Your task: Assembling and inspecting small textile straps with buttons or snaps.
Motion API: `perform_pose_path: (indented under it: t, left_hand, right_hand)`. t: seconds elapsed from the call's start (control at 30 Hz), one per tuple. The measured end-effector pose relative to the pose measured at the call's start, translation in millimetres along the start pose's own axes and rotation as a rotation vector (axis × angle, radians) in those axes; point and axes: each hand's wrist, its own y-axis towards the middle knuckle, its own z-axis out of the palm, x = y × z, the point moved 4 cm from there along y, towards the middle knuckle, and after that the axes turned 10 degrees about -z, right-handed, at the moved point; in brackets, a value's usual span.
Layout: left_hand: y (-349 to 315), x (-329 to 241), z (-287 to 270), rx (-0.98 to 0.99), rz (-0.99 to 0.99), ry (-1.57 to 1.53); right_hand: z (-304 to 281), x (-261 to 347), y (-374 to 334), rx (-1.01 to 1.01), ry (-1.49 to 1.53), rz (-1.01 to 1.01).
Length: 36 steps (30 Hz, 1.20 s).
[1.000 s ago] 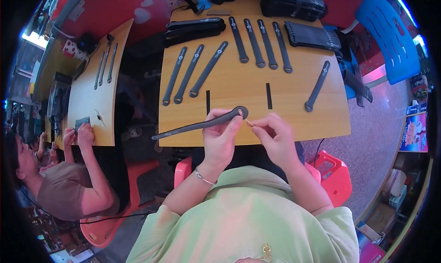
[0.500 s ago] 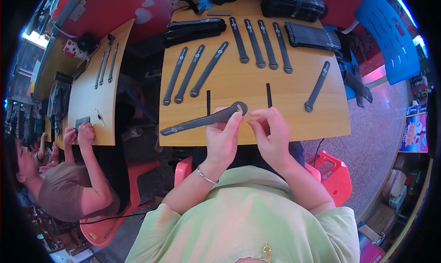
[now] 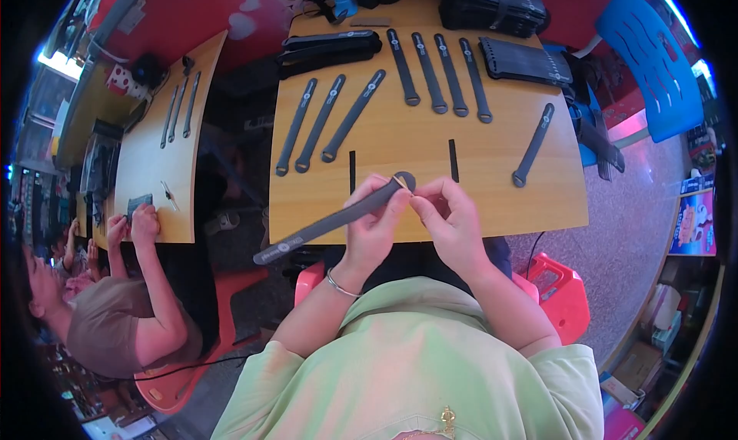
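My left hand (image 3: pixel 374 226) pinches a dark grey strap (image 3: pixel 330 218) close to its rounded, slotted end. The long tail of this strap slants down to the left, past the table's front edge. At the slotted end, my right hand (image 3: pixel 449 218) has its thumb and fingers pressed together, touching or almost touching my left fingertips. A thin pale sliver shows at the slot; what the right fingers grip is too small to make out. On the wooden table (image 3: pixel 400 141) ahead, two short black strips (image 3: pixel 453 161) lie just beyond my hands.
Several similar straps (image 3: pixel 330 125) lie spread out, with one strap (image 3: pixel 533 146) alone at the right. Bundled straps (image 3: pixel 327 51) sit at the far left, strap stacks (image 3: pixel 526 61) at the far right. A co-worker (image 3: pixel 127 313) works at another table (image 3: pixel 146 163) on the left.
My right hand has come in to the slotted end, fingertips meeting the left's. The held strap's tail has swung down toward me, and its slotted end has turned.
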Motion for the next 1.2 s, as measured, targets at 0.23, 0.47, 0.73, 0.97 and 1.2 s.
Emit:
perform_pose_path:
  t: [0.23, 0.47, 0.73, 0.97, 1.2]
  left_hand:
    - [-3.2, 0.3, -0.1, 0.041, -0.062, 0.111]
    - [0.5, -4.8, -20.9, 0.253, -0.277, 0.084]
    - [-6.0, 8.9, -12.4, 0.228, -0.567, -0.264]
    - [1.0, 6.5, -5.8, 0.055, -0.289, 0.131]
    - [-0.1, -3.3, -9.1, 0.033, 0.111, 0.642]
  right_hand:
    - [-7.5, 1.0, 7.9, -0.016, -0.018, -0.054]
    - [-17.4, 17.2, 13.9, 0.148, -0.589, -0.687]
    - [-6.8, 22.2, 5.7, 0.136, -0.672, -0.683]
    - [-5.6, 20.3, 1.5, 0.100, -0.676, -0.482]
    - [-5.0, 19.1, -0.6, 0.132, -0.610, -0.351]
